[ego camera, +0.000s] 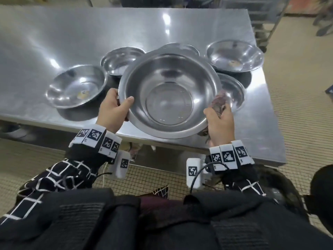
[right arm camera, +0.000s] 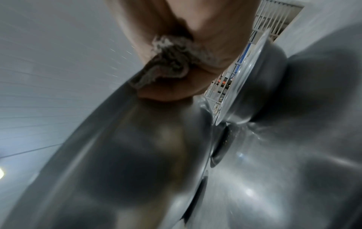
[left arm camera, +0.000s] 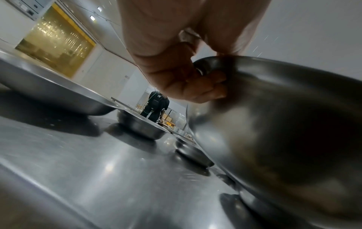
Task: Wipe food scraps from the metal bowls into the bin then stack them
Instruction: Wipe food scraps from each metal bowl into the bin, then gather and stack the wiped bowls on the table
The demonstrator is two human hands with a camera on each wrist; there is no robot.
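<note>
I hold a large metal bowl (ego camera: 169,94) above the near edge of the steel table (ego camera: 54,42), its inside looking clean. My left hand (ego camera: 115,107) grips its left rim, thumb inside, fingers underneath (left arm camera: 203,86). My right hand (ego camera: 219,121) clasps the right rim together with a crumpled brownish cloth (ego camera: 219,103), also seen bunched in the palm (right arm camera: 172,62). Several smaller metal bowls stand on the table behind: one at the left (ego camera: 77,85) with a yellowish scrap, one at the far right (ego camera: 234,55) with a brown scrap. The bin is not clearly visible.
Another bowl (ego camera: 120,59) stands behind the held one, and one (ego camera: 232,91) lies partly hidden at its right. A dark round object (ego camera: 322,186) sits on the tiled floor at the lower right. A metal rack (ego camera: 266,24) stands beyond the table's far right corner.
</note>
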